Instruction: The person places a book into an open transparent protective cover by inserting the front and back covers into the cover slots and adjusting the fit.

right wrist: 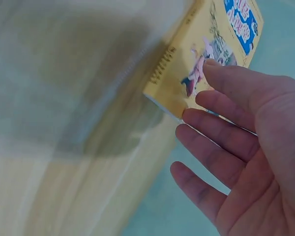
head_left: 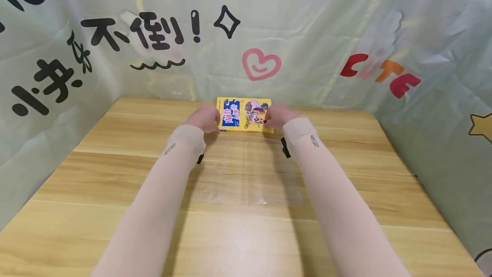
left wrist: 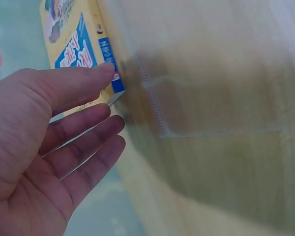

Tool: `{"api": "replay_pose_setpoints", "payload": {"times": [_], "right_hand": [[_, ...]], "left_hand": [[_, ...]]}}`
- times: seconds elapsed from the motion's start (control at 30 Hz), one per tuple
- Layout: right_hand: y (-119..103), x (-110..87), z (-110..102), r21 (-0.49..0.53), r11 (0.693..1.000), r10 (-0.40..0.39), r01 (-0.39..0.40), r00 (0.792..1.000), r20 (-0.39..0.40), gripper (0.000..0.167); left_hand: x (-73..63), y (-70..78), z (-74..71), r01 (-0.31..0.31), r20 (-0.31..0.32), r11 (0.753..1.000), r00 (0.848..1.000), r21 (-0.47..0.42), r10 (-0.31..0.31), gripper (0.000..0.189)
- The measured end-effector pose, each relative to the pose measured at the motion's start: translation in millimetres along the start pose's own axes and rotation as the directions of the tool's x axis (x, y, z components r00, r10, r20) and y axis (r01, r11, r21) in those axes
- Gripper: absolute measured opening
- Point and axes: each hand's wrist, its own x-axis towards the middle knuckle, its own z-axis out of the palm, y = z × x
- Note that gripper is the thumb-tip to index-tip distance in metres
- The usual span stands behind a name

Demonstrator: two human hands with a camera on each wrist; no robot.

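A yellow book (head_left: 243,116) with a blue title panel and a colourful cartoon picture is at the far edge of the table, by the cloth. My left hand (head_left: 203,118) pinches its left end. In the left wrist view, the thumb presses the book's spine (left wrist: 106,51) while the other fingers reach behind. At the opposite end my right hand (head_left: 279,116) grips the book, its thumb on the cover picture (right wrist: 211,54) and fingers at the end and behind. Nearer me, a clear plastic sheet (head_left: 246,187) lies flat on the table, with a dotted seam visible in the left wrist view.
The wooden table (head_left: 115,174) stretches out on both sides of my arms. A pale printed cloth (head_left: 307,20) hangs behind it and along its sides, with black lettering, a pink heart (head_left: 262,64) and the word CUTE.
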Motion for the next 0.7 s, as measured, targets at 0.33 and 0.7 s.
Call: {"api": "replay_pose_setpoints", "payload": {"times": [0.33,0.7], "right_hand": [[-3.1,0.8,11.1,0.007,0.998,0.063,-0.063,0.998,-0.014,0.020],[-13.4,-2.9,14.2,-0.064,0.996,0.055,-0.058,0.997,-0.058,0.020]], "left_hand": [[6.6,-0.7,9.6,0.007,-0.073,0.995,0.997,0.096,0.000,0.019],[5.2,4.1,12.4,0.028,-0.149,0.989,0.989,0.144,-0.007,0.038]]}}
